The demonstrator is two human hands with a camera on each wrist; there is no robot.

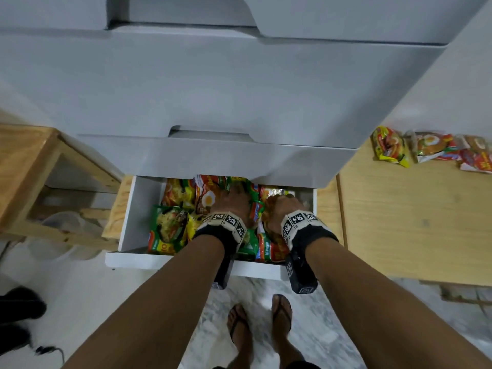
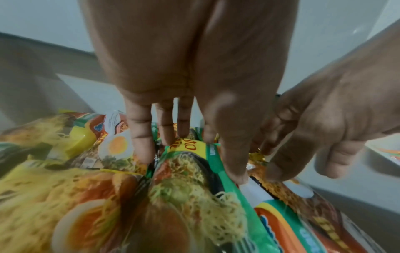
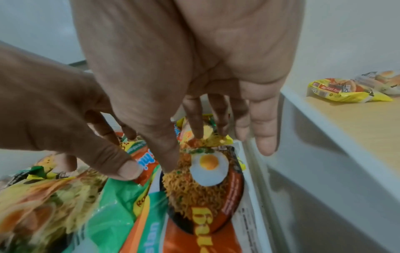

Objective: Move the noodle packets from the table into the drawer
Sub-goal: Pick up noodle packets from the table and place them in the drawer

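We see both hands down in the open drawer (image 1: 127,222), on top of the noodle packets (image 1: 170,230) which fill it. The left hand (image 1: 234,203) has fingers (image 2: 140,137) straight and a bit spread, tips touching a green packet (image 2: 194,179) w/ noodle print; the thumb lies at this packet's edge. It clamps nothing. Just beside it, the right hand (image 1: 282,206) has also straight fingers (image 3: 194,119), slightly apart, tips on an orange packet (image 3: 205,196) w/ fried egg picture; the little finger is near the drawer's white wall. The thumb tip touches the same packet, no real grip. Approx. 3 more packets on table (image 1: 426,150) lie well apart from the right fingers, on the wooden table (image 1: 412,222).
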